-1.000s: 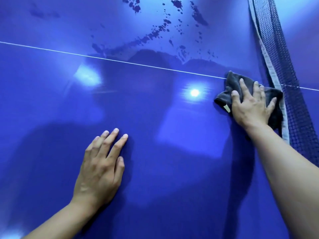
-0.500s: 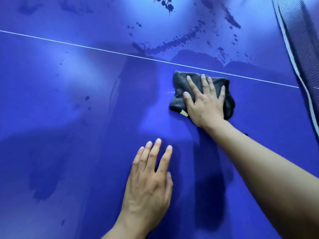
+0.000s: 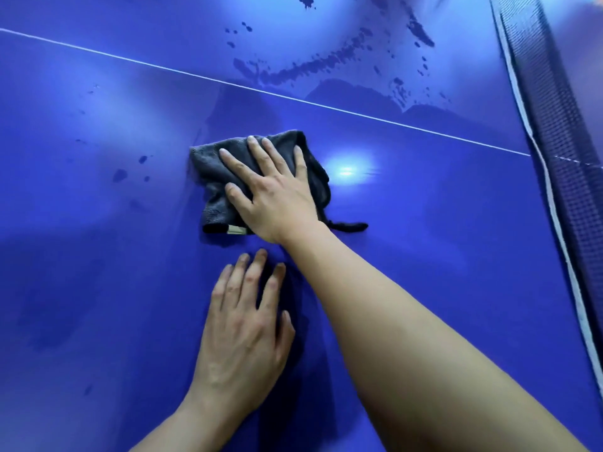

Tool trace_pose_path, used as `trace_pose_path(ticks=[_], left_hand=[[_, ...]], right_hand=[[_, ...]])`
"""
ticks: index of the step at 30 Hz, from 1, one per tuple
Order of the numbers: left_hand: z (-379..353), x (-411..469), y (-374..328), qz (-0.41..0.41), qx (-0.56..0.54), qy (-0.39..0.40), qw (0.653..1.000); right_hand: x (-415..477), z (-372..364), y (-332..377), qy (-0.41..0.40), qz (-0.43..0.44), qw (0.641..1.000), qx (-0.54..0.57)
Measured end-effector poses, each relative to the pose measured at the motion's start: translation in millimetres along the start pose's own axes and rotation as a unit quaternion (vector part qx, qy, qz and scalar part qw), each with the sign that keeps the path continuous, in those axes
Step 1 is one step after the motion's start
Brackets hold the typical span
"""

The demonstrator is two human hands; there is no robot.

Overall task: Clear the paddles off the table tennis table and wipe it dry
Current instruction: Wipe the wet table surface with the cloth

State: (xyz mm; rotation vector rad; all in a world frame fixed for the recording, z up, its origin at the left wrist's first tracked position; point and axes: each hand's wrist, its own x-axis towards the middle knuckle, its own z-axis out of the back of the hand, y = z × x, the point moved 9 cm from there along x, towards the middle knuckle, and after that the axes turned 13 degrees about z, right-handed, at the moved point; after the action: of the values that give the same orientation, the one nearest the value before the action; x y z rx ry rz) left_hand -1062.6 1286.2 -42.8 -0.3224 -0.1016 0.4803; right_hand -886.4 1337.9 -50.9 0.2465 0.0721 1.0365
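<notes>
My right hand (image 3: 274, 194) presses flat, fingers spread and straight, on a dark grey cloth (image 3: 208, 168) lying crumpled on the blue table tennis table (image 3: 424, 223). My left hand (image 3: 244, 334) rests flat on the table just below the cloth, fingers straight, touching nothing else. Dark water splashes (image 3: 306, 66) lie beyond the white centre line (image 3: 408, 125), and a few drops (image 3: 120, 174) sit left of the cloth. No paddle is in view.
The net (image 3: 561, 132) with its white band runs down the right side of the view. A bright lamp reflection (image 3: 346, 169) shines just right of the cloth.
My right hand has slid the cloth leftward from beside the net to the middle of the table. My left hand has stayed planted flat while the view shifted.
</notes>
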Motion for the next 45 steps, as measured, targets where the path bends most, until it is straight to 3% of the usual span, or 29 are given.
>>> trace_pose_path(ticks=[4, 7, 15, 20, 25, 30, 33, 37, 45], left_hand=[[-7.3, -13.9, -42.6, -0.053, -0.016, -0.002, 0.998], [-20.8, -29.0, -80.9, -0.079, -0.008, 0.003, 0.997], [-48.6, -40.5, -142.6, -0.035, 0.025, -0.004, 0.999], [-49.7, -42.0, -145.7, -0.026, 0.04, 0.001, 0.999], [-53.1, -43.1, -146.1, -0.02, 0.03, 0.012, 0.999], [-50.7, -37.5, -134.1, 0.005, -0.086, 0.07, 0.994], [-41.6, -47.6, -123.3, -0.016, -0.088, 0.065, 0.994], [-21.2, -72.3, -89.4, -0.039, -0.033, 0.012, 0.999], [19.8, -109.9, 37.5, 0.04, -0.004, -0.045, 0.998]], right_hand=[[-19.4, 8.8, -24.5, -0.007, 0.0, 1.0, 0.024], [-65.0, 25.9, -85.7, -0.03, -0.063, 0.997, 0.018], [-243.5, 79.0, -272.5, -0.054, -0.25, 0.966, -0.028], [-325.9, 97.7, -322.9, -0.082, -0.326, 0.941, -0.041], [-327.5, 97.8, -323.7, -0.084, -0.325, 0.941, -0.041], [-325.4, 94.3, -322.8, -0.057, -0.322, 0.945, -0.025], [-317.5, 90.2, -303.9, -0.051, -0.316, 0.947, -0.024], [-282.5, 73.6, -246.2, -0.054, -0.279, 0.958, -0.035], [-171.6, 28.4, -89.3, -0.03, -0.16, 0.985, -0.054]])
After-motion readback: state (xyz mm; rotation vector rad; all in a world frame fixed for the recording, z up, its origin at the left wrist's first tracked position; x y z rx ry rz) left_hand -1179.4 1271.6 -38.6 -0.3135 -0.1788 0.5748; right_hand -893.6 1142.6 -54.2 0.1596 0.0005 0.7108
